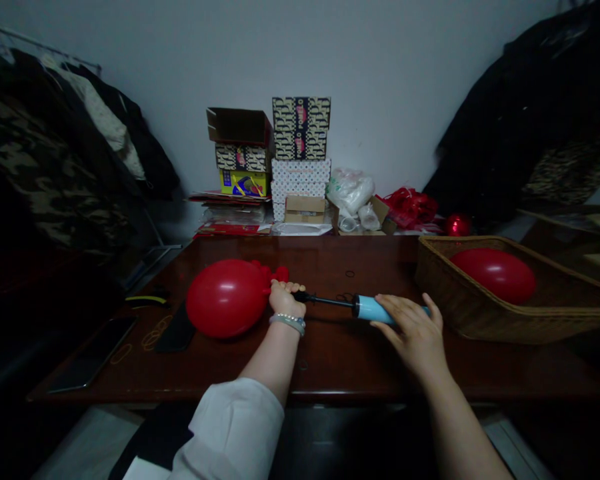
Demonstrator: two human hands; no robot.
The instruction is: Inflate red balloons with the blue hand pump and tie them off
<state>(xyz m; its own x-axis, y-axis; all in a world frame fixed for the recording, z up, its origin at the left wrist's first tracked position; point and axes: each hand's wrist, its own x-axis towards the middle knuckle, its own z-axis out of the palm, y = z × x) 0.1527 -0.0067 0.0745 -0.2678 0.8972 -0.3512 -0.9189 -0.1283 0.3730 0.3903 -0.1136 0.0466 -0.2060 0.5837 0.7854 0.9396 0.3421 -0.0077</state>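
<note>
A blue balloon pump [373,309] with a black rod stretches sideways above the table. My left hand [286,299] is closed around its black end, right where the neck of an inflated red balloon [227,298] meets it. Exactly how the neck sits there is hidden by my fingers. Over the blue barrel lies my right hand [414,330], its thumb below and its fingers across the top, gripping it. Some uninflated red balloons [280,274] show just behind my left hand.
A wicker basket [473,327] on the right holds another inflated red balloon [497,273]. On the left lie a phone [94,353], rubber bands [155,333] and a yellow-and-black tool [147,300]. Stacked boxes [301,180] and plastic bags [351,193] stand behind the dark table [300,257].
</note>
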